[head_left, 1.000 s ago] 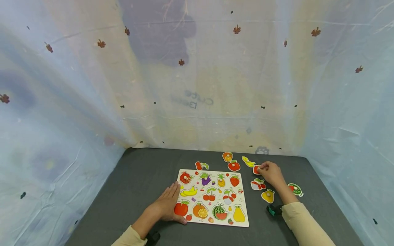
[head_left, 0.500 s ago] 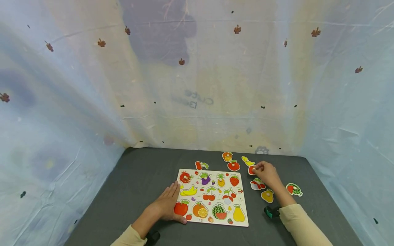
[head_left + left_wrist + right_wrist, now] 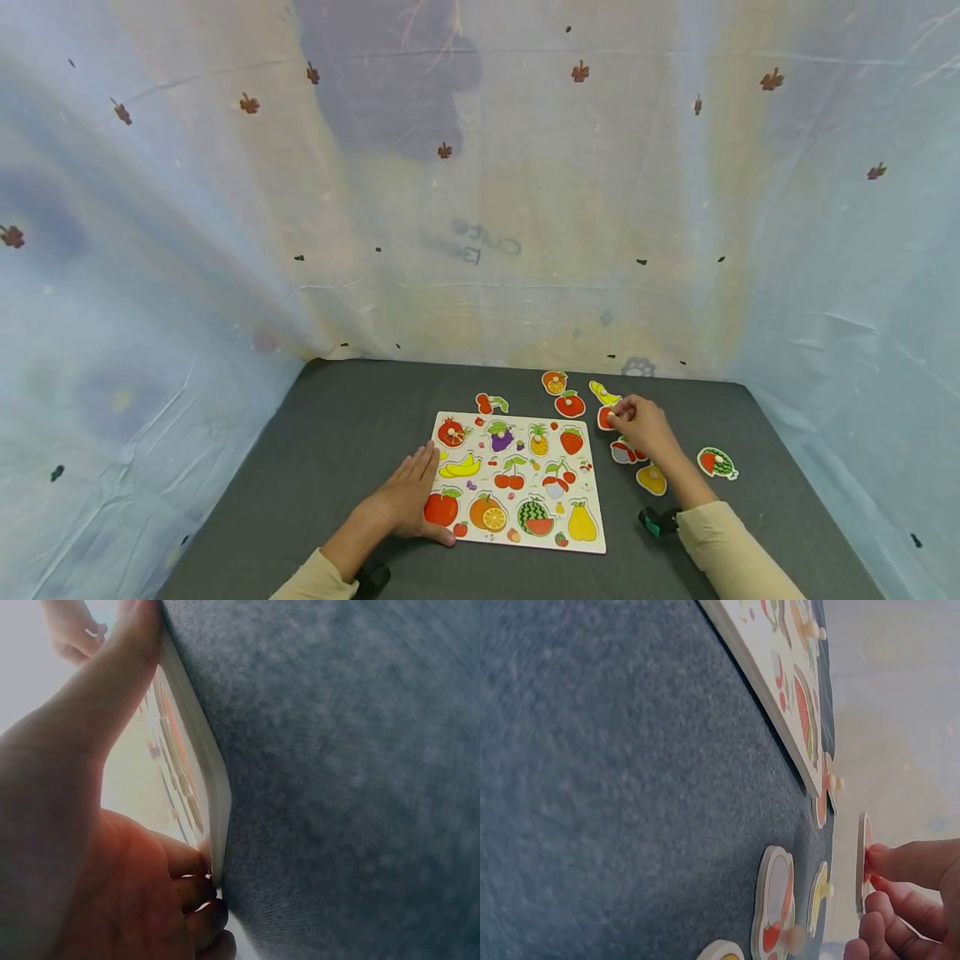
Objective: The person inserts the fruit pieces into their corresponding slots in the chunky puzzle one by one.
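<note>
Flat along the left side of the white fruit puzzle board (image 3: 600, 547) lies my left hand (image 3: 411, 492), fingers at its left edge and thumb by the near edge. My right hand (image 3: 647, 427) pinches a red fruit-shaped puzzle piece (image 3: 604, 418) between thumb and index finger. In the right wrist view that red piece (image 3: 862, 862) stands off the table, its knob hidden by the fingertips. Knobbed pomegranate (image 3: 451, 432), grape (image 3: 500, 437) and pineapple (image 3: 538, 440) pieces sit in the board's far row.
Beyond the board lie loose cherry (image 3: 485, 404), orange (image 3: 554, 382), red round fruit (image 3: 570, 405) and banana (image 3: 604, 392) pieces. To its right are a red-and-white fruit piece (image 3: 622, 452), a pear (image 3: 652, 480) and a watermelon (image 3: 717, 463). Cloth walls surround the dark table (image 3: 360, 417).
My right hand has moved a little left toward the board, carrying the red fruit-shaped piece with it. My left hand has stayed in place on the board.
</note>
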{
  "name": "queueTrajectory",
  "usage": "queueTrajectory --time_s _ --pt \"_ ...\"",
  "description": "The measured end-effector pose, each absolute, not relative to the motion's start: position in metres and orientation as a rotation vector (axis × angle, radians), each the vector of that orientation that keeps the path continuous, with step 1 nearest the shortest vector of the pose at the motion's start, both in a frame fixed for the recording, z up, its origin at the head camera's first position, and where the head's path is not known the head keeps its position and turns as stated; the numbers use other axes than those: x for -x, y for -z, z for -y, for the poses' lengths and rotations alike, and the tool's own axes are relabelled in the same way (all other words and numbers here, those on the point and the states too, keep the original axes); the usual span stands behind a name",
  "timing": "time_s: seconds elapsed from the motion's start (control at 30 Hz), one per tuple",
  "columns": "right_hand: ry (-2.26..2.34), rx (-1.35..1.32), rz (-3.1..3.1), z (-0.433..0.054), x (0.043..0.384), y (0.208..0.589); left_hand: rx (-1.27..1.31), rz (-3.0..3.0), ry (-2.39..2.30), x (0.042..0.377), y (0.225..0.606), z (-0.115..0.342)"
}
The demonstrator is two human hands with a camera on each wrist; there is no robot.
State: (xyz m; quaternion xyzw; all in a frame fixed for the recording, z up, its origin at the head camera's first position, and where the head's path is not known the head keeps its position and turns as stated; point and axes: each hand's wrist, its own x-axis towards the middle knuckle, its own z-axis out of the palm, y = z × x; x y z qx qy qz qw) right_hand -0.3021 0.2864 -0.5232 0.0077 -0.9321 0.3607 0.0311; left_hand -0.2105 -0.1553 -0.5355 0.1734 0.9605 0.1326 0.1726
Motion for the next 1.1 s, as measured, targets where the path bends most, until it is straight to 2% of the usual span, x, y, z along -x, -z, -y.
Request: queueTrajectory --time_s 1.1 --pt "-1.133 -0.183 2.901 -0.248 0.291 0.528 -0.483 -2.732 -0.376 0.212 0.537 0.154"
